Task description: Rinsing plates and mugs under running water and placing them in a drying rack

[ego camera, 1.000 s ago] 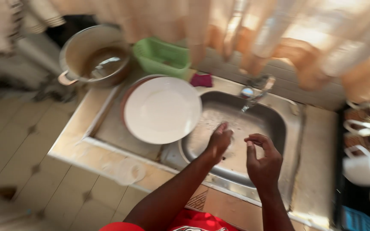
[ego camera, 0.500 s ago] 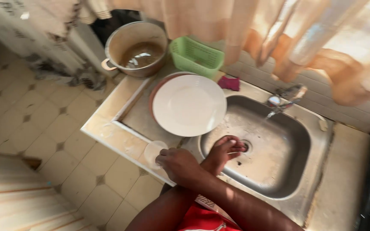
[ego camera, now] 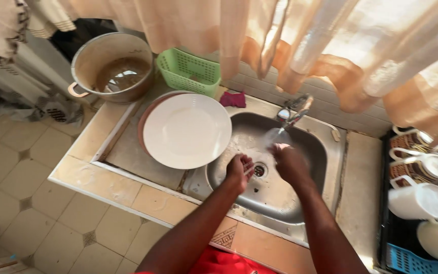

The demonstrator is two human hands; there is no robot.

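Both my hands are over the steel sink [ego camera: 300, 203]. My left hand [ego camera: 239, 170] hovers above the drain with fingers curled loosely, holding nothing visible. My right hand [ego camera: 289, 161] is under the stream running from the tap [ego camera: 294, 112], fingers bent and slightly blurred; nothing can be seen in it. A white plate [ego camera: 187, 130] lies on a stack of plates on the draining board just left of the basin.
A large metal pot [ego camera: 110, 68] with dirty water stands at the back left, beside a green plastic basket [ego camera: 187, 71]. A dark red cloth [ego camera: 232, 99] lies behind the sink. White cups [ego camera: 416, 200] and patterned cups sit in a rack at right. Curtains hang above.
The view has shifted and steadied. My left hand has come back from the counter's front edge to the drain. My right hand has moved up under the running tap.
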